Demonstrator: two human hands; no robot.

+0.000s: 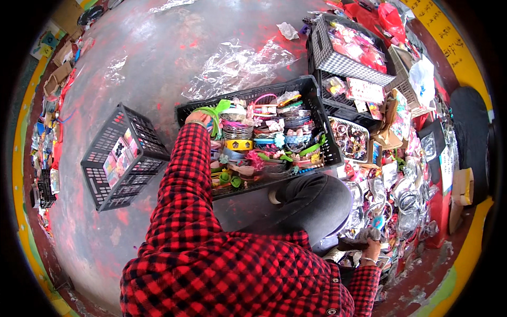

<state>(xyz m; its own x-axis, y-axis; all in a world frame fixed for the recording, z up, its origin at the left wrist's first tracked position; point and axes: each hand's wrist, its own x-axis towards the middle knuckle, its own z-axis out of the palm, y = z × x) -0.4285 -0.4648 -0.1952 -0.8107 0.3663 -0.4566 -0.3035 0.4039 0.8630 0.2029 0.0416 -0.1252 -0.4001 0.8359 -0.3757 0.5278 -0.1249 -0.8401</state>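
Observation:
A black plastic crate (323,113) sits before me, packed with rows of hair hoops in many colours, some with flowers or bows. At its left end my left hand (197,117) reaches inside, its fingers closed around a bright green headband (215,112) with a leaf-like tip. Just right of it are stacked dark hoops and a yellow headband (238,144). Low on the right, my right hand (372,250) grips a grey-brown, fuzzy-looking thing (355,242) whose kind I cannot make out. That hand is beside a heap of bagged goods.
An open-sided black crate (119,158) stands tilted at left, a colourful card inside. Clear plastic wrap (240,67) lies on the grey floor beyond. Stacked baskets (351,71) and a tray of small trinkets (349,138) crowd the right. My bent knee (322,198) is against the near side.

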